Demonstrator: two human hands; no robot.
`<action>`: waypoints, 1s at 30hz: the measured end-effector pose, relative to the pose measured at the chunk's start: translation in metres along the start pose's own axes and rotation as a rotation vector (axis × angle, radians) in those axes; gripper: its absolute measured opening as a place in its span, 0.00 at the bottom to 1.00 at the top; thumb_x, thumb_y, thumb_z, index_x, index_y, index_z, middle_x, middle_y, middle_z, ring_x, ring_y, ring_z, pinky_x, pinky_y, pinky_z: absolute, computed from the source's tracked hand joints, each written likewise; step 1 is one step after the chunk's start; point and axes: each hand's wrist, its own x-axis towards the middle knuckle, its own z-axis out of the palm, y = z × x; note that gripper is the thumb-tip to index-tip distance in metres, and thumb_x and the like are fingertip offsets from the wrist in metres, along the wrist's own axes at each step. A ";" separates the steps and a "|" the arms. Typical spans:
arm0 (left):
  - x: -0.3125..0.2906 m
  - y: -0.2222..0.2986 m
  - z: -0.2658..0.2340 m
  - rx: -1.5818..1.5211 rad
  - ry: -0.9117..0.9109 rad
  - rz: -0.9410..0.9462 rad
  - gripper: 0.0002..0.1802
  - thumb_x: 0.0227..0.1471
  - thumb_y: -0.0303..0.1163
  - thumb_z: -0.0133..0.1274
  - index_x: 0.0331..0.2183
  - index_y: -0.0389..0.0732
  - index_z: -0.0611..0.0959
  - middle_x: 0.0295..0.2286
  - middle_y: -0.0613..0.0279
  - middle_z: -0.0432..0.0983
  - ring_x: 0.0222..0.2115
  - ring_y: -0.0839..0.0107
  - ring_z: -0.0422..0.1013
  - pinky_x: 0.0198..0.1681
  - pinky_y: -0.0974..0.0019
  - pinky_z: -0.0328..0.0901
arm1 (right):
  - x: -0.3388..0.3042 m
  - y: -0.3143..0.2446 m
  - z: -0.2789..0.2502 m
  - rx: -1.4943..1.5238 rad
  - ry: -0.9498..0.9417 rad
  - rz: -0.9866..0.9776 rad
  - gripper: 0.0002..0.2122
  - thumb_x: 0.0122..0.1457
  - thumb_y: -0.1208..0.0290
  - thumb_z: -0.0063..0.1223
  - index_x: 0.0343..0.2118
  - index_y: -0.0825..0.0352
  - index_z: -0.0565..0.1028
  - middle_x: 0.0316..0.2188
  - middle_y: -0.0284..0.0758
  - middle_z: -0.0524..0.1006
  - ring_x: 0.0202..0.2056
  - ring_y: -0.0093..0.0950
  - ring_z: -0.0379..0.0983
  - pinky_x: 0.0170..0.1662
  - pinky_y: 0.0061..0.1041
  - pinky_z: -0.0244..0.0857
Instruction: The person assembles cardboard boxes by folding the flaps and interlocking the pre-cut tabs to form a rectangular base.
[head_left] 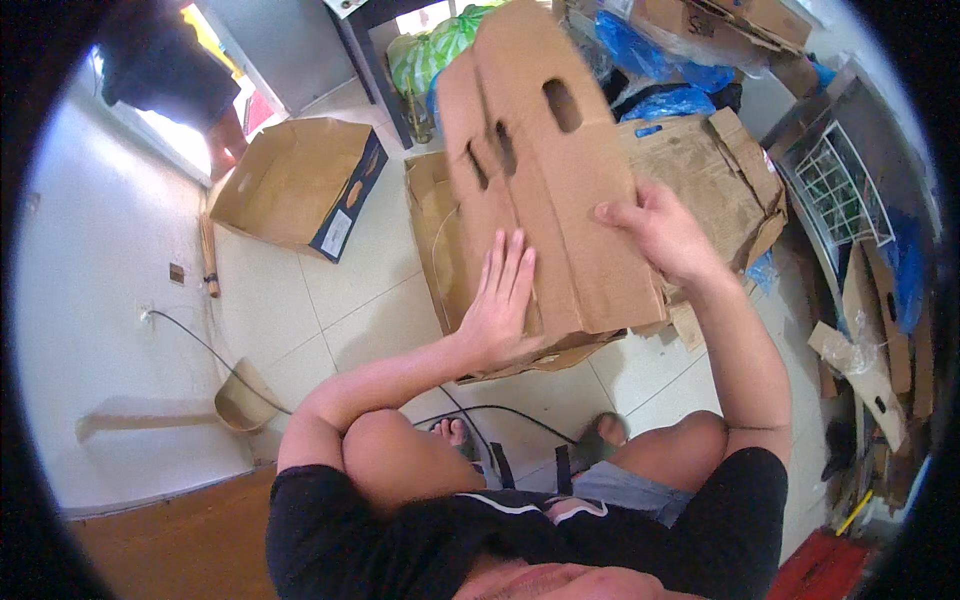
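Note:
A folded piece of brown cardboard (570, 190) with cut-out hand holes stands tilted up before me, above an open cardboard box (432, 240) on the floor. My right hand (665, 232) grips its right edge, thumb on the near face and the other fingers behind it. My left hand (500, 305) lies flat against its lower left part, fingers stretched out. Much of the box beneath is hidden by the cardboard.
Another open box (300, 185) with a dark blue side sits at the left. Flattened cardboard (700, 185) lies to the right, below blue plastic bags (660, 60). A black cable (215, 352) crosses the floor. Cardboard scraps (865, 380) and a white wire rack (845, 185) line the right side.

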 end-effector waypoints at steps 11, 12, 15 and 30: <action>-0.054 0.005 0.103 -1.064 0.022 -0.298 0.56 0.49 0.41 0.69 0.68 0.40 0.53 0.66 0.50 0.54 0.68 0.60 0.51 0.71 0.52 0.48 | 0.009 -0.015 0.155 -1.350 -0.221 -0.195 0.13 0.55 0.71 0.52 0.37 0.79 0.74 0.31 0.55 0.81 0.36 0.49 0.82 0.39 0.45 0.76; -0.073 -0.004 0.108 -0.932 -0.061 -0.366 0.48 0.52 0.39 0.67 0.66 0.41 0.60 0.63 0.50 0.60 0.66 0.60 0.55 0.69 0.53 0.52 | 0.022 0.034 0.178 -1.383 -0.185 -0.235 0.13 0.56 0.72 0.51 0.37 0.79 0.74 0.30 0.55 0.81 0.36 0.48 0.82 0.38 0.44 0.77; -0.113 -0.041 0.104 -0.958 -0.326 -0.187 0.30 0.57 0.36 0.63 0.58 0.41 0.73 0.54 0.53 0.73 0.58 0.63 0.66 0.63 0.54 0.59 | 0.044 0.131 0.246 -1.135 -0.171 0.163 0.13 0.60 0.71 0.50 0.43 0.76 0.75 0.35 0.51 0.83 0.38 0.43 0.84 0.38 0.39 0.79; -0.043 -0.235 0.035 -0.099 0.101 -0.612 0.32 0.56 0.30 0.55 0.60 0.29 0.68 0.62 0.43 0.63 0.62 0.50 0.63 0.63 0.52 0.62 | 0.014 0.116 0.267 -1.071 -0.307 -0.025 0.25 0.56 0.61 0.60 0.55 0.68 0.70 0.62 0.51 0.68 0.63 0.45 0.66 0.56 0.44 0.70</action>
